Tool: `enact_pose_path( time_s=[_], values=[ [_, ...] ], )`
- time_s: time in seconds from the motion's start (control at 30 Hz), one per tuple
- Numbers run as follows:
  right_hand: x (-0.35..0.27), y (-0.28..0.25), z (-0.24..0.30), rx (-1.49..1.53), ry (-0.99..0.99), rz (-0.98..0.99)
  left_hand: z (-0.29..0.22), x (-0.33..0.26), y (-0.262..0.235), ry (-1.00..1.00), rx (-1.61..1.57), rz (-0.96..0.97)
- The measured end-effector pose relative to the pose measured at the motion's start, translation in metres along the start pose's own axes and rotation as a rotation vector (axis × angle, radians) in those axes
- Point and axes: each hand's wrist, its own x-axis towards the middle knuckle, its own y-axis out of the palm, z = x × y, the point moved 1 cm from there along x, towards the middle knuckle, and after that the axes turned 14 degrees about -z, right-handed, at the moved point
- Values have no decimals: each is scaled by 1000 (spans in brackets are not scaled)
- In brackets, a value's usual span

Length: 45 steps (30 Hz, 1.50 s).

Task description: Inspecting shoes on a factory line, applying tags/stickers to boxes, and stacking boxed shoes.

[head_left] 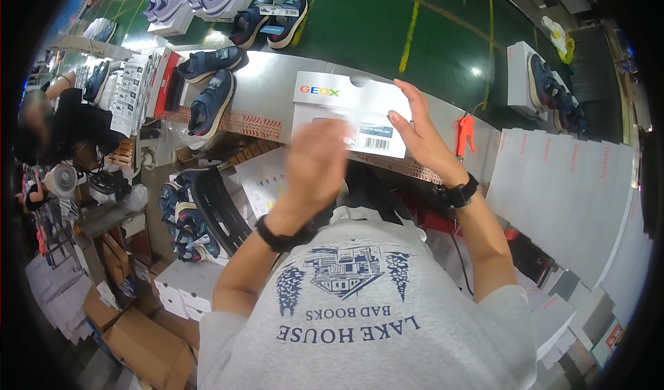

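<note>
White shoebox (377, 103) — contents hidden, right hand (427, 135) spread against it, left hand (315, 163) — grip unclear

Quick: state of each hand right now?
Left hand: blurred in front of the white box; open or closed cannot be told.
Right hand: open, spread at the box's right end.

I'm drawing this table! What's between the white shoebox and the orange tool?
The person's right hand lies between the white shoebox and the orange tool, with some metal tabletop showing beside the hand. The head view shows this.
</note>
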Motion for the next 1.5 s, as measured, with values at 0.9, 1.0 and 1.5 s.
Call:
enact_pose_path(
  time_s=[0.9, 1.0, 1.5],
  values=[
    [24, -20, 58, 105, -40, -113, 24, 73, -13, -719, -527, 100],
    [25, -15, 58, 202, -8, -130, 22, 71, 8, -870, -666, 176],
    [24, -21, 35, 178, 158, -136, 33, 94, 36, -494, -283, 290]
  ],
)
